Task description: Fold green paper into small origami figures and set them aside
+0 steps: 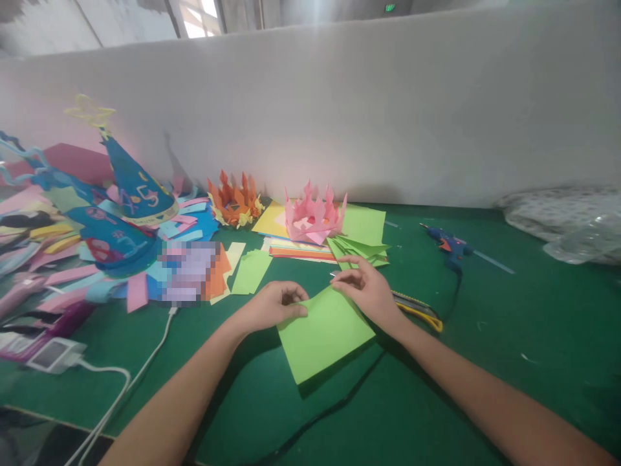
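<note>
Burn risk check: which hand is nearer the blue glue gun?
Right. The right hand touches the far corner of the green paper, with the glue gun beyond it to the right; the left hand pinches the paper's left edge, farther off.

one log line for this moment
left hand: pinching green paper sheet edge | right hand: touching far corner | sheet: flat on table

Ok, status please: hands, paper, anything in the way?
Left hand pinches far-left edge of green paper sheet. Right hand at its far corner, grip unclear. Utility knife beside right wrist.

The head-worn camera looks forward and down, close above the green table (485, 362).
</note>
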`<state>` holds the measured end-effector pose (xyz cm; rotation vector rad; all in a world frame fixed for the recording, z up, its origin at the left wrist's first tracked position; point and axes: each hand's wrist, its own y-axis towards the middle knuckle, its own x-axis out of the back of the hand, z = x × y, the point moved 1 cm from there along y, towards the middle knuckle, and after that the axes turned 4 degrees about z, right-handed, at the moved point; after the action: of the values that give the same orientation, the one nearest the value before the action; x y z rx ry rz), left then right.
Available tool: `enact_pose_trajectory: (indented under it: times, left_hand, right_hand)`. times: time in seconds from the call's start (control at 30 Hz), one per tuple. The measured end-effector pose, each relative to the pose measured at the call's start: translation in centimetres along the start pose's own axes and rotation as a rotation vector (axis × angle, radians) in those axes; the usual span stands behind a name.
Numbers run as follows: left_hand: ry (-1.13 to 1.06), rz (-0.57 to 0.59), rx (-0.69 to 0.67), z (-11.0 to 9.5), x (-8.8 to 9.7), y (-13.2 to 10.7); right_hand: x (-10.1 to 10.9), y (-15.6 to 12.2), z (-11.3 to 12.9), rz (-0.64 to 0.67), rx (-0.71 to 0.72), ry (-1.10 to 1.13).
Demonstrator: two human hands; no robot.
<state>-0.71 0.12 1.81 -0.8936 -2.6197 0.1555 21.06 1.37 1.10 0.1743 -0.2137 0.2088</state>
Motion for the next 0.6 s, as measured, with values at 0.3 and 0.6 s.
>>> enact_pose_trajectory:
  times: [0.3, 0.6]
  left_hand:
    - [-0.093, 0.101, -0.045, -0.1, -0.7, -0.1]
    - [-0.208, -0.2, -0.015, -0.1, -1.6, 1.0]
  right_hand:
    - [-0.4, -0.2, 0.7, 0.023, -0.08, 0.063]
    - [-0.8, -0.6, 1.0, 0.145, -0.088, 0.18]
